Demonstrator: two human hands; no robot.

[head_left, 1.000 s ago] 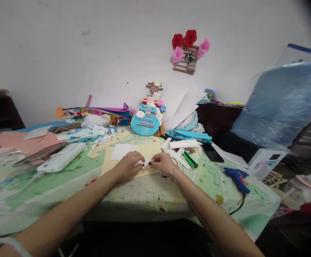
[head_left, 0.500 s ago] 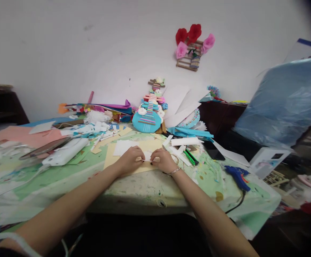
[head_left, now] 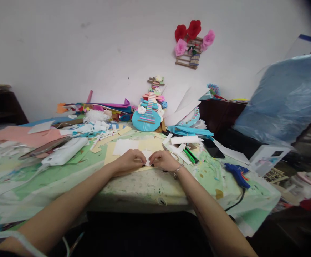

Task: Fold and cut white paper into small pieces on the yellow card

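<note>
A small piece of white paper [head_left: 146,155] is pinched between my two hands, over a cream sheet [head_left: 150,144] on the table. My left hand [head_left: 131,160] grips its left side with bent fingers. On the right side, my right hand [head_left: 164,160] holds it between thumb and fingers, the fingertips of both hands close together. Behind my left hand lies a white paper rectangle [head_left: 125,146]. White paper strips [head_left: 182,153] and a green cutter [head_left: 190,156] are to the right of my right hand.
A blue glue gun [head_left: 237,174] with a cable and a black phone [head_left: 213,149] lie at right. At left are a white power strip [head_left: 66,151] and pink paper [head_left: 24,135]. A blue paper instrument [head_left: 146,121] leans at the wall.
My fingertips have come closer together, and the white paper between them now stands up more. The camera view has shifted slightly.
</note>
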